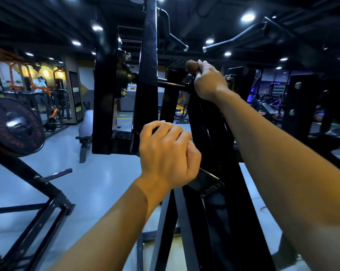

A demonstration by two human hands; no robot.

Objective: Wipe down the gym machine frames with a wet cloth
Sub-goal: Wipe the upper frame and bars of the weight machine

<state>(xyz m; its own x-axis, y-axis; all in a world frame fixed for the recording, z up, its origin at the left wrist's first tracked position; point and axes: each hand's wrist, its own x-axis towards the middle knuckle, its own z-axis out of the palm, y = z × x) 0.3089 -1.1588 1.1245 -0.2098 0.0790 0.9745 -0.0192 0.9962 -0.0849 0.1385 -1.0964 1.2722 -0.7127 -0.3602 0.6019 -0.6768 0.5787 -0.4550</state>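
**Spotter:** Where's the cloth right now?

**Me:** Bunched in my right hand [209,83], at about one o'clock from the centre of my view. My fingers are curled tight round the brown cloth [191,66], and a wad of it pokes out above my knuckles. I'm pressing it against the top of the black slanted frame bar [208,130].

**Spotter:** And the other hand?

**Me:** My left hand [168,155] sits dead centre, fingers wrapped over a black bracket [204,179] lower on the same machine. I'd say it's bracing me.

**Spotter:** So which step is this?

**Me:** By my reckoning, wiping the upper end of that bar. The next move probably calls for dragging the cloth down toward six o'clock, and my left hand lies right in that path, so it would have to shift.

**Spotter:** Anything to catch on?

**Me:** A horizontal rod [172,84] juts out at nine o'clock from my right hand, just beside it. Two handles [177,41] hang overhead at twelve. A bolted upright [147,75] stands to the left.

**Spotter:** Room to move?

**Me:** Open floor [98,184] at eight o'clock; a weight plate [14,127] sits well apart at nine.
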